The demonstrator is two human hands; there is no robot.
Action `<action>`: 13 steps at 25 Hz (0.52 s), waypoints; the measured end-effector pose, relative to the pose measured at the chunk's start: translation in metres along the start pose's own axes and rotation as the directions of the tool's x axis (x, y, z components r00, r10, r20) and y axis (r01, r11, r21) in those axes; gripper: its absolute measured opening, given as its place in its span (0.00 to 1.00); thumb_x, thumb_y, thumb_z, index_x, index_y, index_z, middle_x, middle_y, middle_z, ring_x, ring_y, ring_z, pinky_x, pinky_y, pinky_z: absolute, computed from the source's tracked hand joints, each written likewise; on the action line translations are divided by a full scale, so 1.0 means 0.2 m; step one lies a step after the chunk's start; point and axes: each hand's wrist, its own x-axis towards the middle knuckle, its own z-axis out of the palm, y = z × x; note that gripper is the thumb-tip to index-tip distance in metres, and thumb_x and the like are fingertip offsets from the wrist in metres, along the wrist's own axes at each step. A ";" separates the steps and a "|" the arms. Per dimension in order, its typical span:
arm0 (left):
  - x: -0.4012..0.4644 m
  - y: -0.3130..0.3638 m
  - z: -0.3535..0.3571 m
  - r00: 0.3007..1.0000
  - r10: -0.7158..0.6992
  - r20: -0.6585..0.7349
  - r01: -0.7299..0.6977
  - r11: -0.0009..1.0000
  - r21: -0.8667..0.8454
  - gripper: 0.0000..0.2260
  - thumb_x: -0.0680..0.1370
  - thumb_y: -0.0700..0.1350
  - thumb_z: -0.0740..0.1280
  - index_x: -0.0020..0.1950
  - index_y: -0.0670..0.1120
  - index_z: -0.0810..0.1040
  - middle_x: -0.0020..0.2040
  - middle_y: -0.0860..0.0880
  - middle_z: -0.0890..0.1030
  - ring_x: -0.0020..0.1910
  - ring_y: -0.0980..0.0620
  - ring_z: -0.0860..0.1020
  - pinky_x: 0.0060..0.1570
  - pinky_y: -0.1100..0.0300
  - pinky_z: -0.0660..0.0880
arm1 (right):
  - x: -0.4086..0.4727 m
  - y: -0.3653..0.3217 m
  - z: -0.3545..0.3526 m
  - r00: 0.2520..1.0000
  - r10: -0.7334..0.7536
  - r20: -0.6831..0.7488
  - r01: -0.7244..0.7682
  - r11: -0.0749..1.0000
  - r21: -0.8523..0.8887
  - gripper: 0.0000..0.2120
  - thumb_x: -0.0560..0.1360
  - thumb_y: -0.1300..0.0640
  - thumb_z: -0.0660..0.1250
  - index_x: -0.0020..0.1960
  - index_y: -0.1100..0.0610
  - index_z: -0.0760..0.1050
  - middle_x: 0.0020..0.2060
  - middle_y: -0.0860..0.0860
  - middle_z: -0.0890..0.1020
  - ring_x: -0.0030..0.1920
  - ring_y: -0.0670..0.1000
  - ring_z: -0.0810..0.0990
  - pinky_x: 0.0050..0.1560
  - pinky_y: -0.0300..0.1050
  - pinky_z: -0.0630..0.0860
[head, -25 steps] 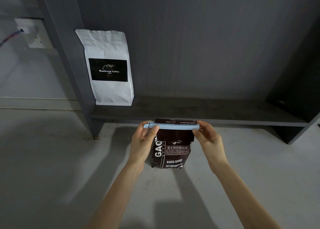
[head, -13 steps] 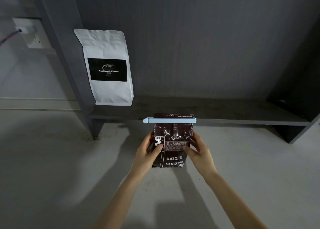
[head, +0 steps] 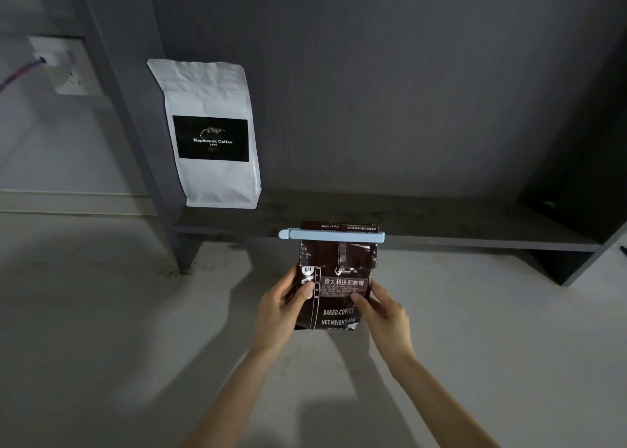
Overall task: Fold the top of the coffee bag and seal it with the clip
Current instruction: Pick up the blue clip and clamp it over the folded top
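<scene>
A dark brown coffee bag (head: 339, 271) with white lettering stands upright in front of me, over the pale surface. Its top is folded down, and a light blue clip (head: 331, 235) lies clamped straight across the fold. My left hand (head: 281, 308) grips the bag's left side, thumb on the front. My right hand (head: 383, 311) grips the right side the same way. Both hands sit on the lower half of the bag, well below the clip.
A white coffee bag (head: 210, 135) with a black label stands at the left end of a low dark shelf (head: 441, 220), against a dark back panel. A wall socket (head: 64, 64) with a cable sits at the far left. Pale floor (head: 101, 328) spreads around my arms.
My hands let go of the clip's two ends and slid down to hold the bag by its sides. The bag with the clip on it now sits slightly higher.
</scene>
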 end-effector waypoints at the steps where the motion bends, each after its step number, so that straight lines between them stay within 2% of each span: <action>1: 0.01 0.03 -0.01 1.000 0.010 -0.011 -0.010 1.000 0.005 0.16 0.74 0.42 0.66 0.56 0.60 0.73 0.49 0.66 0.80 0.50 0.68 0.77 0.49 0.75 0.72 | 0.01 -0.03 0.00 1.000 -0.024 -0.007 0.024 1.000 -0.008 0.12 0.72 0.58 0.66 0.55 0.48 0.77 0.46 0.48 0.84 0.44 0.37 0.80 0.46 0.28 0.73; 3: 0.07 0.10 -0.04 0.998 0.047 -0.036 -0.046 0.999 0.019 0.16 0.73 0.42 0.67 0.59 0.55 0.74 0.46 0.69 0.80 0.47 0.71 0.77 0.46 0.77 0.72 | 0.06 -0.13 -0.02 0.998 -0.068 -0.014 0.068 0.998 -0.013 0.12 0.72 0.57 0.67 0.53 0.47 0.77 0.45 0.49 0.84 0.47 0.44 0.81 0.50 0.38 0.76; 7: 0.23 0.29 -0.10 0.989 0.134 -0.070 -0.132 0.991 0.034 0.19 0.73 0.43 0.67 0.64 0.49 0.72 0.50 0.61 0.79 0.46 0.72 0.77 0.46 0.77 0.72 | 0.19 -0.35 -0.02 0.986 -0.164 -0.013 0.164 0.986 -0.015 0.14 0.71 0.55 0.67 0.56 0.47 0.76 0.46 0.48 0.84 0.48 0.45 0.81 0.47 0.33 0.74; 13: 0.50 0.46 -0.17 0.968 0.219 -0.123 -0.212 0.975 0.069 0.19 0.73 0.43 0.66 0.64 0.48 0.72 0.52 0.57 0.79 0.44 0.73 0.76 0.47 0.78 0.72 | 0.42 -0.58 0.02 0.974 -0.225 -0.035 0.225 0.974 0.003 0.14 0.71 0.54 0.67 0.56 0.48 0.76 0.47 0.49 0.84 0.49 0.46 0.81 0.53 0.39 0.74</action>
